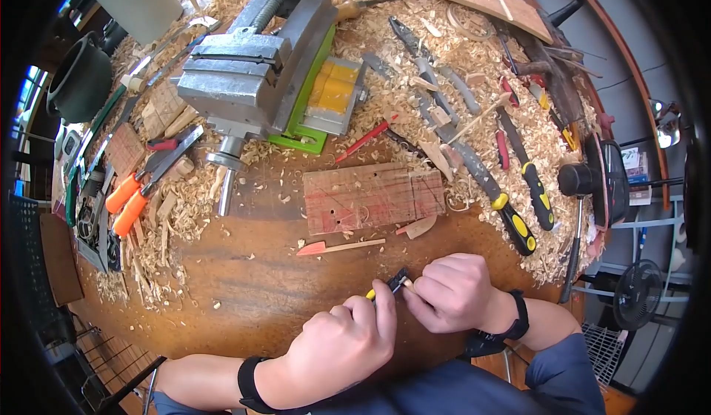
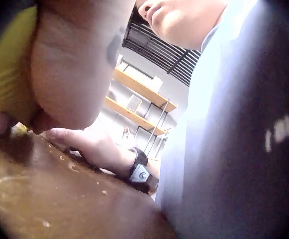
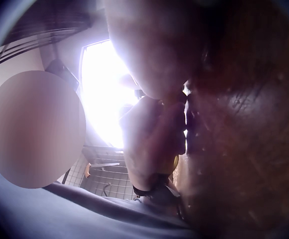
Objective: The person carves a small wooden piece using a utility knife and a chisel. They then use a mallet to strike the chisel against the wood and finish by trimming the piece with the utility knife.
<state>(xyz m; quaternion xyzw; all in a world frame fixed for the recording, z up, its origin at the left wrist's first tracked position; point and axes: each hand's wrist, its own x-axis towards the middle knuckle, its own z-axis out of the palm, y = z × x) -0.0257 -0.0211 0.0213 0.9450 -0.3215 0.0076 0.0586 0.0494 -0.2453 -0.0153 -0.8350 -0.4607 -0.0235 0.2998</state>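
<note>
The left hand (image 1: 337, 345) grips a yellow and black tool (image 1: 371, 294), its fingers curled round the handle, at the table's near edge in the head view. Close on its right, the right hand (image 1: 452, 290) pinches a small pale wooden piece (image 1: 406, 284) against the tool's dark end. In the left wrist view the left hand (image 2: 69, 64) fills the upper left, with the right hand (image 2: 92, 147) beyond it. The right wrist view is dark and blurred; the right hand (image 3: 154, 45) hides what it holds.
Ahead lie a reddish wooden board (image 1: 370, 199) and a thin stick with a red end (image 1: 315, 248). A metal vise (image 1: 233, 74) stands behind. Wood shavings (image 1: 178, 230), orange-handled chisels (image 1: 132, 211) and yellow-black handled rasps (image 1: 515, 226) lie to both sides.
</note>
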